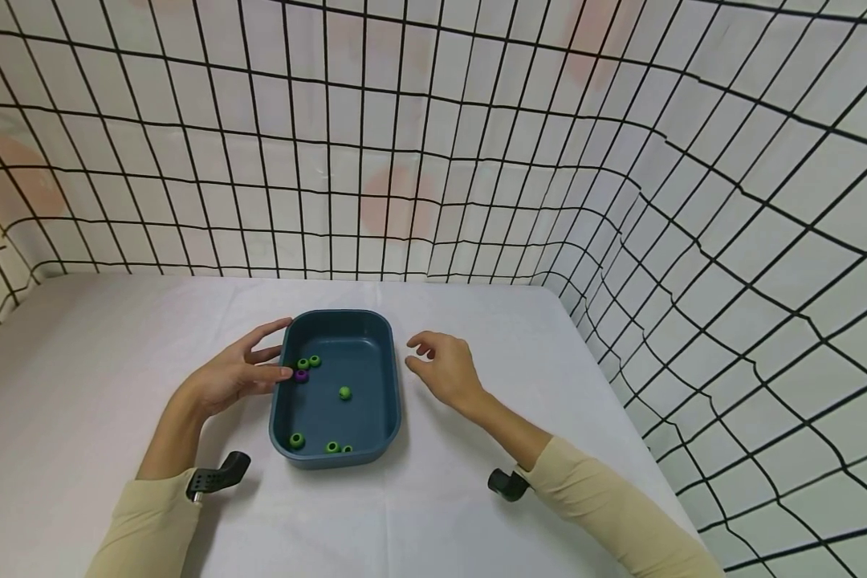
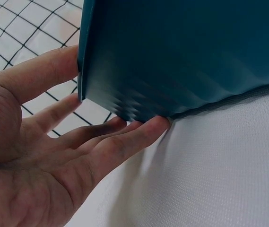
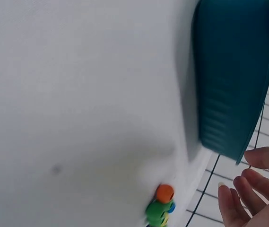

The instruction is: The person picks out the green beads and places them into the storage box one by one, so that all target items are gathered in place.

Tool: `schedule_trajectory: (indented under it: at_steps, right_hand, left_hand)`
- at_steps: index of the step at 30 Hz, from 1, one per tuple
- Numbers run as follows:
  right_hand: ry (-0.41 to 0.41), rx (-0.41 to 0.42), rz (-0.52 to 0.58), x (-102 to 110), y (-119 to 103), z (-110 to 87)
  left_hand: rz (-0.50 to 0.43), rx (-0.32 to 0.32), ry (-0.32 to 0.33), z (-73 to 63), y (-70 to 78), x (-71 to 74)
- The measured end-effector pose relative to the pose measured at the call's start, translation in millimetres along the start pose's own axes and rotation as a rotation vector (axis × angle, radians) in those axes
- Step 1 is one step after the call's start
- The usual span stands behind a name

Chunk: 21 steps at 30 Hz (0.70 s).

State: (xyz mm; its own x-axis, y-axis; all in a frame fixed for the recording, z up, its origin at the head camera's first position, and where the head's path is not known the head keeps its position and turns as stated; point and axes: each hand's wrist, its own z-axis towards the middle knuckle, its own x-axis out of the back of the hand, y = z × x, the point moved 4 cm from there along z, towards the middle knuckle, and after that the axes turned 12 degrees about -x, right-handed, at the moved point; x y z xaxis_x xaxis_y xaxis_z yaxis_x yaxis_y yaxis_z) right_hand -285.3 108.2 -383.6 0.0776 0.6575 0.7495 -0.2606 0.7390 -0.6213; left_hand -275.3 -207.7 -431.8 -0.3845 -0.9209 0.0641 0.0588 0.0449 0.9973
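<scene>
A blue plastic tray (image 1: 335,459) stands on the white cloth, with several green beads (image 1: 344,393) and one purple bead (image 1: 301,376) inside. My left hand (image 1: 234,373) holds the tray's left side: the thumb lies at the rim and the other fingers reach low along the outer wall (image 2: 181,61). To the right of the tray, my right hand (image 1: 444,369) hovers with fingers loosely bent and nothing between them, a small gap from the rim. The right wrist view shows that hand's fingers (image 3: 262,158) near the tray's corner (image 3: 229,127).
A small cluster of coloured beads, orange (image 3: 164,193) and green (image 3: 157,210) among them, lies on the cloth in the right wrist view. Black wire grid (image 1: 361,152) borders the table at the back and right.
</scene>
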Motion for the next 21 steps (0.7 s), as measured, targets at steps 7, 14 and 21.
schedule_trajectory:
  at_steps: [7,14,21]
  right_hand:
    - [0.002,-0.073,0.002,5.1,21.9,1.6]
    - [-0.057,-0.132,0.006,5.6,33.5,0.6]
    - [-0.055,-0.141,-0.028,8.3,44.6,-4.6]
  left_hand:
    - [0.013,0.002,0.003,1.2,-1.4,-0.4]
    - [-0.009,-0.004,0.002,-0.6,-1.4,1.0]
    - [-0.023,-0.012,-0.007,-0.7,-0.4,0.5]
